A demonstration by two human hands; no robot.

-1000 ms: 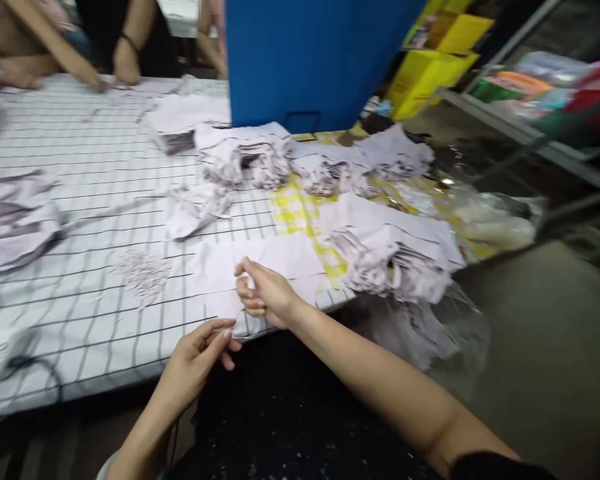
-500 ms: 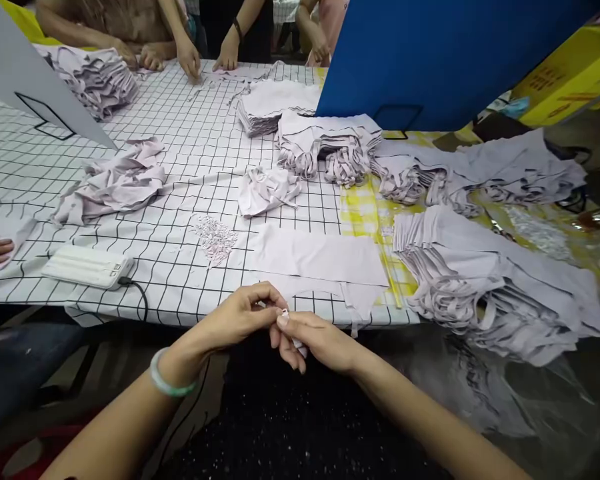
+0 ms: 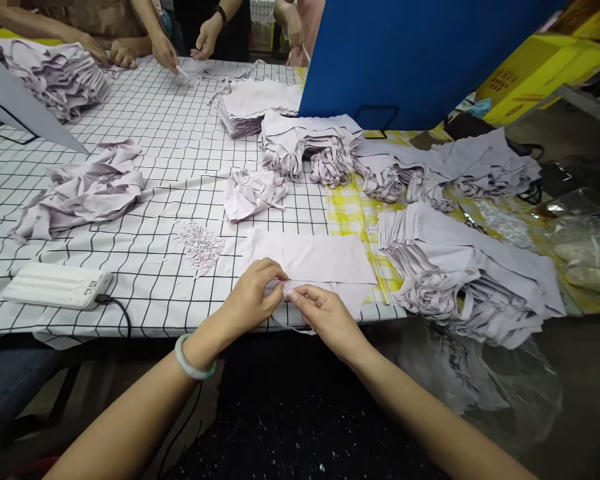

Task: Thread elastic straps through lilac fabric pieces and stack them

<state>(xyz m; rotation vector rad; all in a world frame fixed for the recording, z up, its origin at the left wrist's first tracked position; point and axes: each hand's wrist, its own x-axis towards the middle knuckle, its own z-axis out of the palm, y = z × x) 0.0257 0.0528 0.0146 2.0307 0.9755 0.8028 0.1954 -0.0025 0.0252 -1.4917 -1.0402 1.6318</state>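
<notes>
My left hand (image 3: 253, 297) and my right hand (image 3: 323, 317) meet at the table's near edge, both pinching the front edge of a flat pale lilac fabric piece (image 3: 315, 257). A thin strip or small label sits between the fingertips; I cannot make out which. A jade bangle (image 3: 190, 357) circles my left wrist. A small heap of tiny printed labels (image 3: 200, 239) lies just left of the fabric piece.
Stacks of lilac fabric (image 3: 460, 267) lie to the right, more at centre back (image 3: 300, 143) and a crumpled pile at left (image 3: 85, 190). A white power bank (image 3: 55, 285) with a cable sits near left. A blue board (image 3: 410, 53) stands behind. Other people's hands (image 3: 180, 47) work at the far edge.
My hands moved from my lap up onto the table edge and now pinch the fabric piece's front edge. The view shifted slightly.
</notes>
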